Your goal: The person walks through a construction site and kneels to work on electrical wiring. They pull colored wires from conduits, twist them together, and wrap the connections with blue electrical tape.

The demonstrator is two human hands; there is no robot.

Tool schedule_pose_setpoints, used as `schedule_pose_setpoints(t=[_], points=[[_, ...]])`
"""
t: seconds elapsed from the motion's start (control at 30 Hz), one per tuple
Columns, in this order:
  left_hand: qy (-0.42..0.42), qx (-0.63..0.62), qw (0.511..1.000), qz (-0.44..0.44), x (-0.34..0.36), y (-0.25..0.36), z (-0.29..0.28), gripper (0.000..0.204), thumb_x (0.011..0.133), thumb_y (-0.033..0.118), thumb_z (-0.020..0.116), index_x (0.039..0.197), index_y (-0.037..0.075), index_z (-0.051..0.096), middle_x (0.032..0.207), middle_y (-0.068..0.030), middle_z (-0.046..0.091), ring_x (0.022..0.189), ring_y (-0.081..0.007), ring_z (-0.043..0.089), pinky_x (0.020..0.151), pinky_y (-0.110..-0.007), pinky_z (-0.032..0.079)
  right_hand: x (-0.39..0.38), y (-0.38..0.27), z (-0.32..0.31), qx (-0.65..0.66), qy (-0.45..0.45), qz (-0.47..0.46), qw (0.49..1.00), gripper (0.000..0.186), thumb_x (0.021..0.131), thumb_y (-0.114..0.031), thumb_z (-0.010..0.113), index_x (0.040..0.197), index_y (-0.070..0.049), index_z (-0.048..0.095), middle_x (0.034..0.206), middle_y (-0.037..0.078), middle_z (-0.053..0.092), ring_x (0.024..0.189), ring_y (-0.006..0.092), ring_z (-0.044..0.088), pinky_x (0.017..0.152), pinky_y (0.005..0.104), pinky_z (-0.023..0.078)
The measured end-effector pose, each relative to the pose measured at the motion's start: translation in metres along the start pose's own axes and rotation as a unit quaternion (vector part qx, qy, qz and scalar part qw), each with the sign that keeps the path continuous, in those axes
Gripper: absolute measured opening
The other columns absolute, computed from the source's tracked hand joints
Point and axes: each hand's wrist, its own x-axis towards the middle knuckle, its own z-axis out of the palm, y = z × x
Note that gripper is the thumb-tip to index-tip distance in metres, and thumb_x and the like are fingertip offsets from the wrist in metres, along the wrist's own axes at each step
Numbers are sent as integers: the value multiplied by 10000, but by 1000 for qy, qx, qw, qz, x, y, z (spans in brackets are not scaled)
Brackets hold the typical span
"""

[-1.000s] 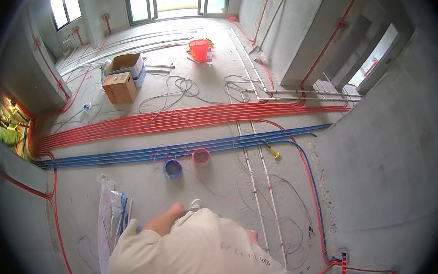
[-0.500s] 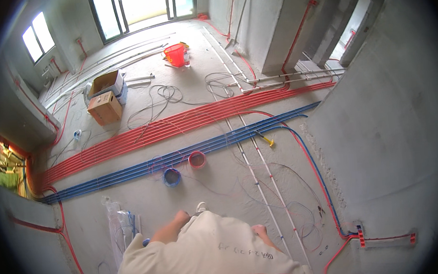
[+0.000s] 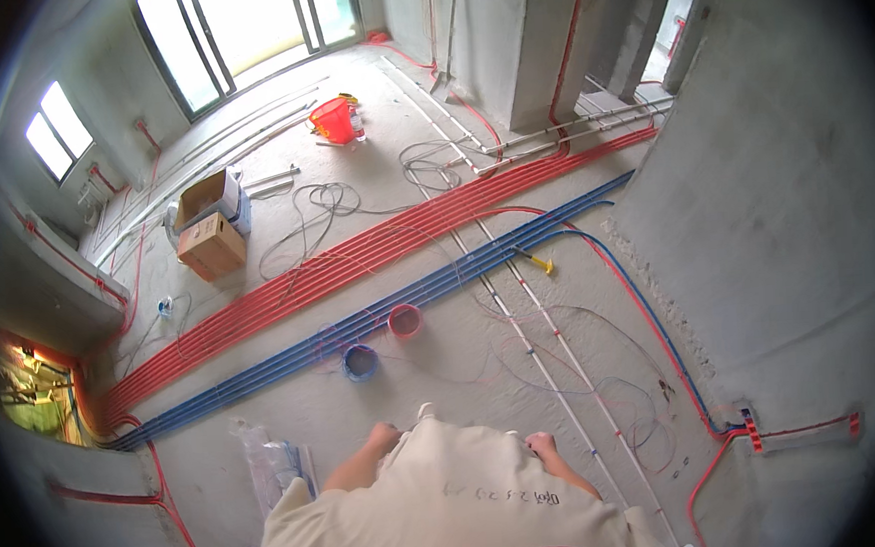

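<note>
My left hand (image 3: 384,436) is low in front of me, at the edge of my cream shirt (image 3: 421,495); its fingers are mostly hidden. On the other side of the shirt, my right hand (image 3: 541,445) has its fingers curled in, and whatever lies inside them is hidden. Past the hands, a blue round roll or tub (image 3: 360,363) and a red one (image 3: 405,322) sit on the floor beside the blue conduits (image 3: 292,358). A clear plastic bag with blue lengths in it (image 3: 274,464) lies left of my left hand.
Red conduits (image 3: 356,253) cross the floor beyond the blue ones. White-clipped pipes (image 3: 565,391) run along the right, near a yellow-handled tool (image 3: 542,264). Loose wires curl nearby. Cardboard boxes (image 3: 213,247) and a red bucket (image 3: 332,121) stand farther off. A grey wall (image 3: 774,203) rises at right.
My view has turned slightly, so the room appears tilted and the near floor shifted right. My right hand shows more beside the shirt. The floor items look undisturbed.
</note>
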Motion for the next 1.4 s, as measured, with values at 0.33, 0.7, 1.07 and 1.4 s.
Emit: schedule_pose_setpoints(t=[0.33, 0.7, 1.07, 1.4], points=[[3, -31, 999, 20, 0, 6, 0, 311, 774, 218, 793, 978, -17, 786, 964, -170, 772, 891, -297, 732, 814, -407, 568, 42, 22, -3, 48, -52, 46, 996, 74, 898, -95, 642, 925, -30, 665, 747, 88, 683, 543, 169, 638, 435, 305, 446], [0, -21, 998, 51, -16, 27, -2, 312, 792, 230, 785, 963, -31, 771, 944, -166, 761, 860, -265, 713, 778, -405, 555, 42, 34, -5, 78, -2, 44, 996, 147, 844, -103, 610, 760, -13, 691, 612, 100, 638, 475, 198, 606, 404, 352, 441], [-6, 13, 999, 45, 7, 8, 12, 295, 775, 238, 792, 965, 12, 786, 978, -161, 773, 936, -272, 731, 810, -401, 549, 24, 30, -16, 60, -35, 15, 998, 201, 860, -161, 645, 771, 10, 702, 654, 121, 675, 519, 203, 656, 448, 356, 501], [-8, -17, 999, 39, 4, 5, 14, 295, 800, 231, 785, 999, 13, 785, 991, -160, 771, 935, -263, 725, 819, -400, 549, 53, 60, -2, 63, -49, 42, 996, 90, 860, -83, 629, 818, -59, 705, 714, 80, 686, 555, 170, 643, 446, 320, 465]])
